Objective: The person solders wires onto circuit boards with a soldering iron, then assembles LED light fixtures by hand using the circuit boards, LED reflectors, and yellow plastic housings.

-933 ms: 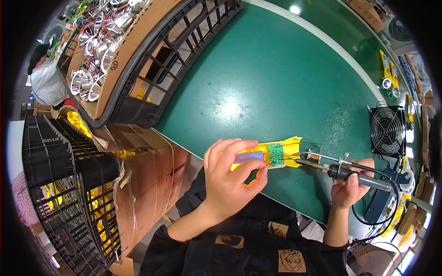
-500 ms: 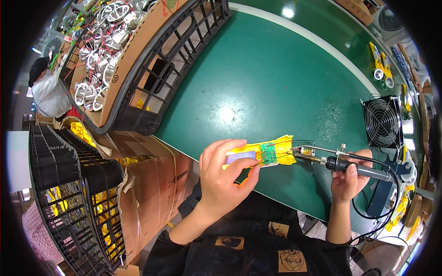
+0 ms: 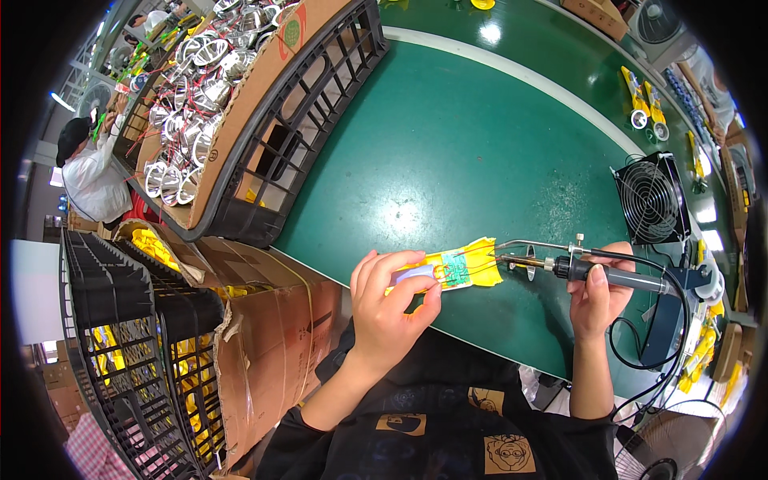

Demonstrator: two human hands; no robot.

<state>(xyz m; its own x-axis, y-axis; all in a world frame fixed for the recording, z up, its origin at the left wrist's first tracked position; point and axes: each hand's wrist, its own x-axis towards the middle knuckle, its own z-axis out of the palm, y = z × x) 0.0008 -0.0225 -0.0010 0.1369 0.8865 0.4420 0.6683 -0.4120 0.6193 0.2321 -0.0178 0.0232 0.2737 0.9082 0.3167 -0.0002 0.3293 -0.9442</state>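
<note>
My left hand grips a yellow plastic housing by its left part, thumb and fingers on either side. Inside the housing lie a purple-blue battery-like block and a small green circuit board with thin wires. My right hand is closed around the dark handle of a soldering iron. A thin curved metal tube runs along the iron to its tip. The tip is at the open right end of the housing; whether it touches a wire is too small to tell. A silvery piece shows just behind the iron.
A black crate with a cardboard-lined load of silvery reflectors stands at the left. Below it are a carton and crates of yellow parts. A black fan and cables are at right. Another person works at far left.
The whole view has shifted slightly. The housing and iron stay together, with the housing tilted a little differently. The silvery piece behind the iron now looks upright instead of lying lengthwise.
</note>
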